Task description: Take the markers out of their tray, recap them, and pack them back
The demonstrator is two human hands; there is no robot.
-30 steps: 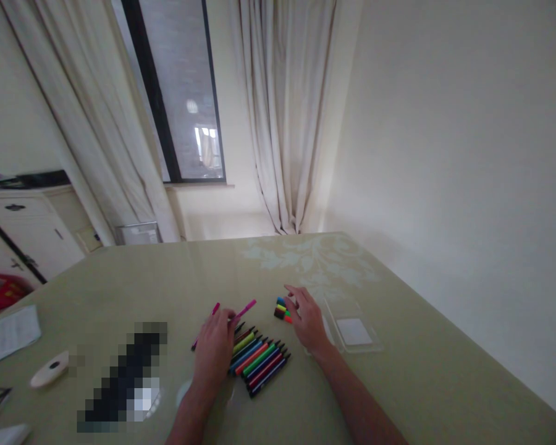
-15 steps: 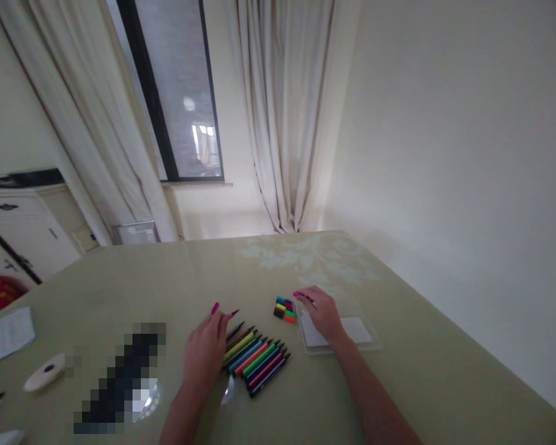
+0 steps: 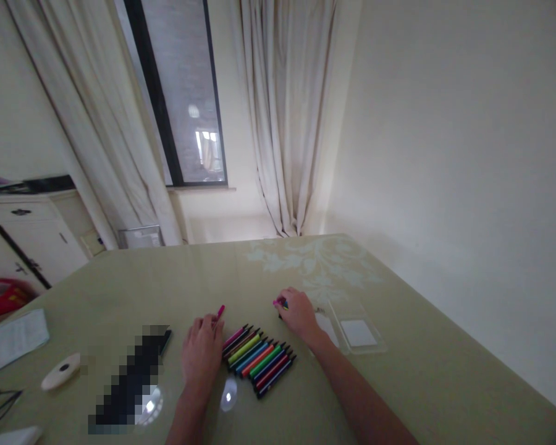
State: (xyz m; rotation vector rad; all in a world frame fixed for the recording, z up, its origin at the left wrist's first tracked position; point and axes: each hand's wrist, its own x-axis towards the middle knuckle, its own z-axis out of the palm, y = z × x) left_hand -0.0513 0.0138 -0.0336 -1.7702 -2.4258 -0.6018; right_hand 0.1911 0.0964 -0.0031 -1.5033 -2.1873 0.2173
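My left hand lies low on the table, fingers curled at a pink marker whose end sticks out past the fingertips; most of it is hidden. Just right of that hand is a slanting row of uncapped markers in several colours, tips pointing away. Among them, a pink marker sits at the row's left end. My right hand pinches a small pink cap over the cluster of coloured caps, which the hand mostly covers.
An open clear plastic case with white inserts lies right of my right hand. On the left are a blurred dark object, a white oval object, a folded pale cloth and glasses. A wall borders the table's right side.
The pink marker from my left hand now lies at the row's left end, and that hand has closed in on another pink one. My right hand moved left from the case to the caps.
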